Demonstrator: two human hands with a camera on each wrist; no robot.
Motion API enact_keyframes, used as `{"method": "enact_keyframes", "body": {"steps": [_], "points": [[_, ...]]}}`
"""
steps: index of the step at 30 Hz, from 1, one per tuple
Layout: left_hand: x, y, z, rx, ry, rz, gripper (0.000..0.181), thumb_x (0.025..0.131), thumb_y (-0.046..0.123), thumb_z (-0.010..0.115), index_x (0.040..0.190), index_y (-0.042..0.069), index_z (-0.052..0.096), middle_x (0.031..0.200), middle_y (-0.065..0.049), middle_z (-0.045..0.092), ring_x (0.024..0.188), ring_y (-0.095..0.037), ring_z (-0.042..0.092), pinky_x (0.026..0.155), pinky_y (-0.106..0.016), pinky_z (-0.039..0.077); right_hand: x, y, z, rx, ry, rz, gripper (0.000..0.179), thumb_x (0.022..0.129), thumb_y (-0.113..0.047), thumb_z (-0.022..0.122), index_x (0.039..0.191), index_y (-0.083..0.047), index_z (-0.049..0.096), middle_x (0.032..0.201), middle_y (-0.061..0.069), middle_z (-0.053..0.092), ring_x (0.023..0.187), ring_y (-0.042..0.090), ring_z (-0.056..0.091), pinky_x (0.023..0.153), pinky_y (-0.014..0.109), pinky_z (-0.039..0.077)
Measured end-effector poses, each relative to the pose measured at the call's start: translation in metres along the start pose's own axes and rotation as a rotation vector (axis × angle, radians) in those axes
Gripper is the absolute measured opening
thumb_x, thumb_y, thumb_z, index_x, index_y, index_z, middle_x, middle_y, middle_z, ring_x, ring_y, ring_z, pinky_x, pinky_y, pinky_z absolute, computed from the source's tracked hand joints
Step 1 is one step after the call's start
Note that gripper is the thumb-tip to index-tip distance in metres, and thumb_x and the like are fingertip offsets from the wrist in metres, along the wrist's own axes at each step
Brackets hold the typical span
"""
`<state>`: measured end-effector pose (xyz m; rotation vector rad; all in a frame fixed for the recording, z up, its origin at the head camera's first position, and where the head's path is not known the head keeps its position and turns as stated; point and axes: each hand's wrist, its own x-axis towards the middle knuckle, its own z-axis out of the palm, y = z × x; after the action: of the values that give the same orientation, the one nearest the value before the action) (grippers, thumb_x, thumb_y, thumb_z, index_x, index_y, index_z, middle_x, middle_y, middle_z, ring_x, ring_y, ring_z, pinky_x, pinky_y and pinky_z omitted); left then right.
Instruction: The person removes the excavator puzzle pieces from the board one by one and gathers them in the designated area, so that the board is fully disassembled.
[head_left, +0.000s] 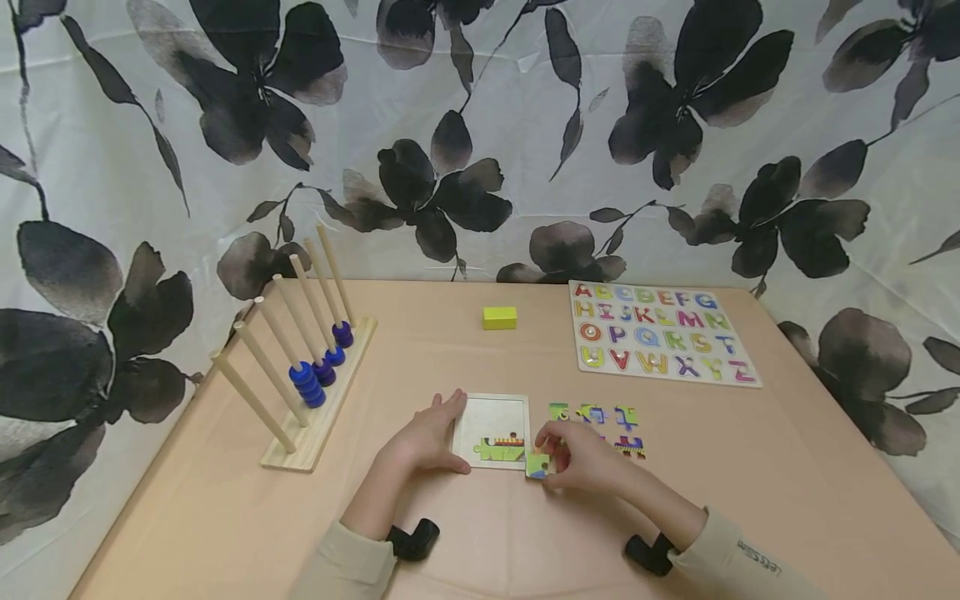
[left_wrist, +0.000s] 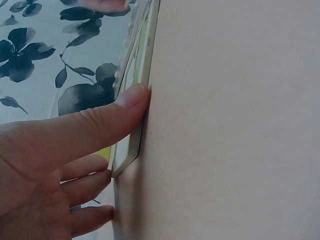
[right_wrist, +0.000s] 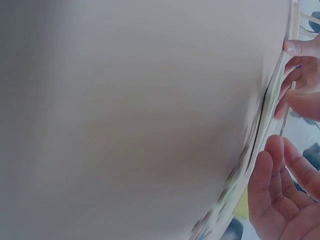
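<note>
My left hand point(head_left: 426, 437) holds the left side of a white puzzle tray point(head_left: 489, 414), its thumb against the front edge and its fingers along the side. Joined green picture pieces point(head_left: 498, 452) lie along the tray's front. Between thumb and fingers, my right hand point(head_left: 588, 457) pinches a green and blue puzzle piece point(head_left: 537, 467) at the tray's front right corner. Several loose puzzle pieces point(head_left: 626, 417) lie to the right of the tray, partly hidden by that hand. In the left wrist view, the left thumb point(left_wrist: 131, 97) touches the tray's rim point(left_wrist: 145, 60).
At the left stands a wooden peg rack point(head_left: 300, 457) with blue rings point(head_left: 307, 383) on some pegs. A yellow block point(head_left: 499, 317) sits behind the tray. An alphabet board point(head_left: 663, 333) lies at the back right, before a flowered cloth point(head_left: 555, 167).
</note>
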<state>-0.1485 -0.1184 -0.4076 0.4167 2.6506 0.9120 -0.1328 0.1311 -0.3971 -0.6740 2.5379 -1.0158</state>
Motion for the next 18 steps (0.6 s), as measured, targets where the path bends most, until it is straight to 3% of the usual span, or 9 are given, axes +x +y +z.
{"method": "enact_keyframes", "body": {"steps": [8,18], "points": [[0.001,-0.002,0.0,0.003,0.0,-0.008,0.101,0.058,0.015,0.086,0.14,-0.003,0.03,0.148,-0.014,0.026,0.134,-0.041,0.015,0.104,-0.059,0.016,-0.02,0.016,-0.009,-0.031,-0.016,-0.012,0.035,0.063,-0.002,0.079,0.091,-0.004,0.059,0.076,0.001,0.051,0.057,0.01,0.047,0.049,0.021,0.043],[0.0,0.002,0.0,0.002,-0.004,-0.008,0.1,0.058,0.015,0.086,0.14,-0.004,0.03,0.147,-0.015,0.026,0.134,-0.041,0.015,0.104,-0.06,0.016,-0.025,0.02,-0.007,-0.032,-0.04,0.058,0.037,0.061,-0.001,0.08,0.09,-0.007,0.059,0.074,0.0,0.05,0.062,0.014,0.047,0.049,0.023,0.042]]}}
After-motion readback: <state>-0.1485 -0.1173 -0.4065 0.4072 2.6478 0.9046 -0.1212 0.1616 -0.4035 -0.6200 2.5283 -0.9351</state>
